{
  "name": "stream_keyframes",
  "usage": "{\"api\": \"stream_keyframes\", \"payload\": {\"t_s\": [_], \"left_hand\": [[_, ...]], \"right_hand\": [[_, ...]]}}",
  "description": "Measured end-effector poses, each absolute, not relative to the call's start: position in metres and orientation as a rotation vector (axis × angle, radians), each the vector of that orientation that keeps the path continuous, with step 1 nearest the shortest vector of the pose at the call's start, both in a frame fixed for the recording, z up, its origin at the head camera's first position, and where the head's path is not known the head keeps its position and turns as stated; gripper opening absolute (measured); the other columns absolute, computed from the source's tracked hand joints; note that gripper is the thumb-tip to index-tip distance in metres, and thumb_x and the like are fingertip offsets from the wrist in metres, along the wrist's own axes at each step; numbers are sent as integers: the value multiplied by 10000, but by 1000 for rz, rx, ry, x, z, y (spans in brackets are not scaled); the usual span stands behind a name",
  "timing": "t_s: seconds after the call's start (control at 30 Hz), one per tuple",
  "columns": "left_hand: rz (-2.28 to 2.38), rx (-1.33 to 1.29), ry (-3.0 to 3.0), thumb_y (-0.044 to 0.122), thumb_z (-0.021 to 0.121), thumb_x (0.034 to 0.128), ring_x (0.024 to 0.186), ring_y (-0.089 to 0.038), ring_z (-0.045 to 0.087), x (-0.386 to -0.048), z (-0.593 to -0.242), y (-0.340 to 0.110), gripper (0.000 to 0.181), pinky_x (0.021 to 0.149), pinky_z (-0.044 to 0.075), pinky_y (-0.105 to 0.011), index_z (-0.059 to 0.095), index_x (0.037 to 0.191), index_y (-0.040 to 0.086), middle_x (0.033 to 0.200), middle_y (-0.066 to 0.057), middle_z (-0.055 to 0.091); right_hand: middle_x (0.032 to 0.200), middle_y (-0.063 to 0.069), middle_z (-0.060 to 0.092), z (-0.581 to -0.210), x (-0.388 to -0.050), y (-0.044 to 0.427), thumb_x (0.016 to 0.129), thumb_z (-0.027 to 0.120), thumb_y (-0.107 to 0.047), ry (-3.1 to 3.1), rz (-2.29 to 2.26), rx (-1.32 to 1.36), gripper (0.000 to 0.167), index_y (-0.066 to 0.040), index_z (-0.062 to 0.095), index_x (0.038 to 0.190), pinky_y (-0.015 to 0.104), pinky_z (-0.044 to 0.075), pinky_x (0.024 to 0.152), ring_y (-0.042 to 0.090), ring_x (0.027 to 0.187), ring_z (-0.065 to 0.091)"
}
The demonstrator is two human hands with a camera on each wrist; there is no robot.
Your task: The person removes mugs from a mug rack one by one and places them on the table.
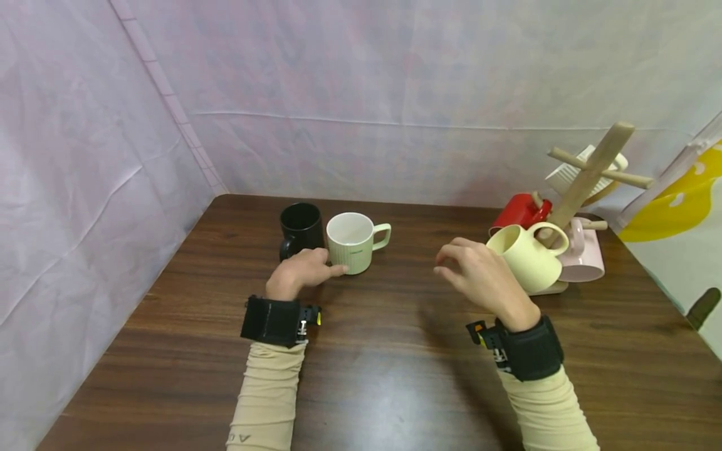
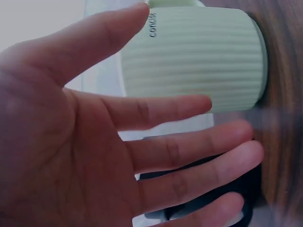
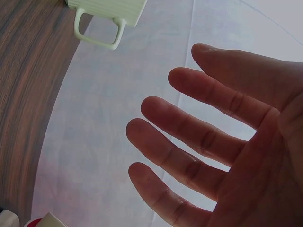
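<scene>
The dark brown wood-grain tabletop (image 1: 186, 351) carries everything. On its right stands a pale wooden mug tree with round pegs (image 1: 581, 188); a sideways knock could probably tip it or shake its mugs loose. Near it, the right hand (image 1: 482, 275) has its grip loosely bent, holding nothing. The left hand (image 1: 301, 272) has its grip spread, pinching nothing, against or just beside the pale green ribbed ceramic mug (image 1: 350, 250), which stands upright left of centre; whether they touch is unclear. A careless push there might knock it into the glossy black mug (image 1: 304, 232) just beside it. The green mug looks empty; the black one's inside is too dark to judge. On the tree, the pale yellow mug (image 1: 527, 260) tilts with nothing visible inside; the pink mug (image 1: 583, 257), red mug (image 1: 516, 213) and white ribbed mug (image 1: 566, 178) hide their contents, if any.
</scene>
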State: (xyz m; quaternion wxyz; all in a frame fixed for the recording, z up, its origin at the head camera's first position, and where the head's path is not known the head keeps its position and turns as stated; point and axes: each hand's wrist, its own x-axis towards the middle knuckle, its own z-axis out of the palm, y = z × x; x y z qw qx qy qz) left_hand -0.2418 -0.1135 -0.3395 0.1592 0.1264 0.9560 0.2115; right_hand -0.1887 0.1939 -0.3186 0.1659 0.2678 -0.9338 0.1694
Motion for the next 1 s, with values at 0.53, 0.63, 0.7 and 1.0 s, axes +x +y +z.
{"api": "stream_keyframes", "payload": {"t_s": [0.53, 0.63, 0.7, 1.0], "left_hand": [[655, 679, 2819, 285, 613, 1025, 935, -249, 664, -226, -317, -100, 348, 805, 525, -422, 652, 1219, -2, 1102, -136, 704], [661, 725, 2868, 264, 628, 1017, 865, -214, 659, -222, -311, -96, 303, 757, 526, -407, 675, 1184, 16, 999, -92, 715], [661, 775, 2901, 244, 634, 1012, 836, -202, 654, -219, -308, -92, 268, 751, 526, -405, 697, 1156, 27, 948, -66, 715], [661, 875, 2980, 254, 685, 987, 851, -144, 640, -206, -298, -82, 131, 774, 523, -401, 762, 1033, 160, 930, 44, 686]], "right_hand": [[911, 72, 685, -318, -189, 195, 868, 776, -82, -2660, 485, 762, 52, -69, 741, 903, 450, 523, 693, 265, 771, 652], [909, 80, 682, -316, -188, 196, 870, 775, -74, -2668, 498, 758, 60, -56, 739, 916, 450, 524, 700, 269, 778, 651], [910, 86, 680, -316, -188, 197, 871, 774, -70, -2673, 509, 753, 74, -46, 736, 929, 449, 524, 699, 266, 776, 646], [935, 93, 684, -314, -187, 199, 875, 767, -67, -2665, 534, 744, 114, -25, 721, 970, 455, 527, 712, 266, 793, 644]]}}
